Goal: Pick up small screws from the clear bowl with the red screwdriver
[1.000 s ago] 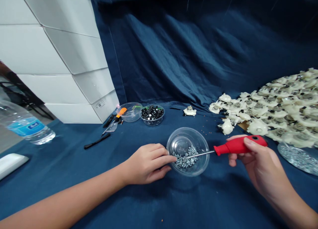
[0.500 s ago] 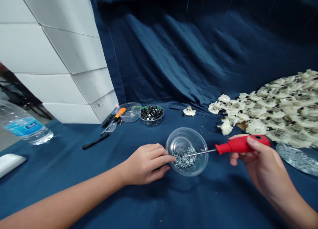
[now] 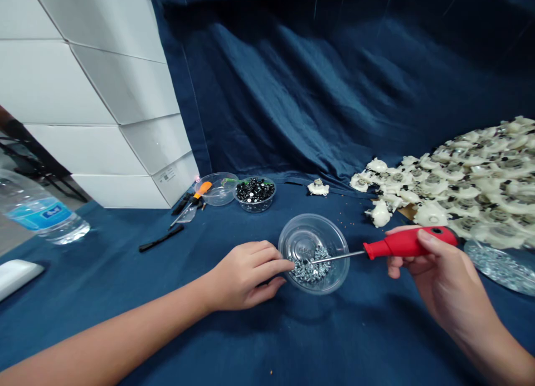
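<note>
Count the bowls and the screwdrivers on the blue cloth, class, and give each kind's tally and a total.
Bowls: 3 (bowl of screws, bowl of black parts, nearly empty bowl)
Screwdrivers: 2 (red screwdriver, orange screwdriver)
Total: 5

The left hand [image 3: 246, 275] touched a clear bowl [image 3: 313, 235] of screws [image 3: 310, 270]. The right hand [image 3: 443, 260] held a red-handled screwdriver [image 3: 401, 244], its tip among them.

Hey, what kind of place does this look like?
Probably a makeshift assembly bench: a clear bowl of screws, a red-handled screwdriver and a heap of pale moulded parts on blue cloth.
</note>
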`<state>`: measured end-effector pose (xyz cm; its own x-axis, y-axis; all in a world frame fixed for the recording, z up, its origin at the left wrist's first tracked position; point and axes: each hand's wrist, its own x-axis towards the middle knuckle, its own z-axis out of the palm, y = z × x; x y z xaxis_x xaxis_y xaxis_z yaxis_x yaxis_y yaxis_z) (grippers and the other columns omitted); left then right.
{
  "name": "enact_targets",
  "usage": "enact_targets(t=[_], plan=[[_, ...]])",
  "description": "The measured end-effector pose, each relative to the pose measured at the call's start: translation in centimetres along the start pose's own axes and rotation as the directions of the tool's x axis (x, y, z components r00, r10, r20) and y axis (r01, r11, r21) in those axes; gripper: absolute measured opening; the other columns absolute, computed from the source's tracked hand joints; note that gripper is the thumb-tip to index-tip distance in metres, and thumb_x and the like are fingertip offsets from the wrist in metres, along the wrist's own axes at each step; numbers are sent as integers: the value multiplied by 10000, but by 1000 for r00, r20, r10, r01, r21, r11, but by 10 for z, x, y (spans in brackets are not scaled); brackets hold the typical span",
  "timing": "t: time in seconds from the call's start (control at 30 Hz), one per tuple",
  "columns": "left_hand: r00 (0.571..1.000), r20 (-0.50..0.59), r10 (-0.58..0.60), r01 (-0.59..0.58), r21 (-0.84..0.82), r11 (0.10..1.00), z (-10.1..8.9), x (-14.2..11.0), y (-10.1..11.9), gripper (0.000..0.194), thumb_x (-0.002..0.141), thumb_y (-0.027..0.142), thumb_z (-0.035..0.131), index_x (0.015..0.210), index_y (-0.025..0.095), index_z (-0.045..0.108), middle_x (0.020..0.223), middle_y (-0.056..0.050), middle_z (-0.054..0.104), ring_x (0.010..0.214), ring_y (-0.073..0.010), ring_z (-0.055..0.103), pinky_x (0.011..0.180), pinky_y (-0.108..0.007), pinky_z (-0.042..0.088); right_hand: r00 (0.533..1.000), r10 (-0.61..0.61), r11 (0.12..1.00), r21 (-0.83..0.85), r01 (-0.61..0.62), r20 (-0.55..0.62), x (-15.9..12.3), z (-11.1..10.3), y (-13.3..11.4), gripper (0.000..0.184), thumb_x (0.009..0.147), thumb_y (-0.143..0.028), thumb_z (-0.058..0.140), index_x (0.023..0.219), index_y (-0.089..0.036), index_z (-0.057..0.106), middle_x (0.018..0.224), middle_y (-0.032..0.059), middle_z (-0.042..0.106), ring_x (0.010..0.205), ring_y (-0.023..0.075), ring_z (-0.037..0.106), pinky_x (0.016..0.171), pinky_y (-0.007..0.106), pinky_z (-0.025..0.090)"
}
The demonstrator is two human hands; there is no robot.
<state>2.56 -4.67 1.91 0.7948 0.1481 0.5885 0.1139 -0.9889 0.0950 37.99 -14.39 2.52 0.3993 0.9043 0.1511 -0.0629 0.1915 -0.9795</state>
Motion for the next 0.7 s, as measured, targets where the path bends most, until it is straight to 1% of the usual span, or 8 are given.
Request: enact_targets(t=[0.1,0.27,0.53,0.7], plan=[[1000,1,1,-1,4,1000,0,0,0,274,1040,161,628,1310,150,674,984,-104,768,864,-217,711,797,-356,633,1000,5,1000,4,-5,-5,-2,4,-2,343,963,-492,740,988,-166,844,625,76,749,554,226,673,563,307,567],[1000,7,1,-1,-6,1000,0,0,0,276,1045,158,623,1317,150,670,990,-107,771,868,-217,711,798,-360,634,1000,15,1000,18,-15,-3,-3,5,-2,368,939,-509,767,977,-153,853,626,93,747,554,243,670,538,326,568],[1000,-3,16,-16,4,1000,0,1,0,284,1027,142,638,1309,140,671,986,-107,767,863,-221,710,795,-359,633,999,14,1000,-4,-14,29,-4,6,-2,380,952,-519,766,977,-150,855,621,93,745,567,238,685,565,314,575],[1000,-1,12,-12,-7,1000,1,0,0,292,1026,137,639,1316,143,668,993,-108,772,867,-220,712,801,-363,636,999,39,999,3,-39,10,-5,7,-2,391,918,-531,806,972,-147,858,642,105,758,564,235,683,548,308,576]])
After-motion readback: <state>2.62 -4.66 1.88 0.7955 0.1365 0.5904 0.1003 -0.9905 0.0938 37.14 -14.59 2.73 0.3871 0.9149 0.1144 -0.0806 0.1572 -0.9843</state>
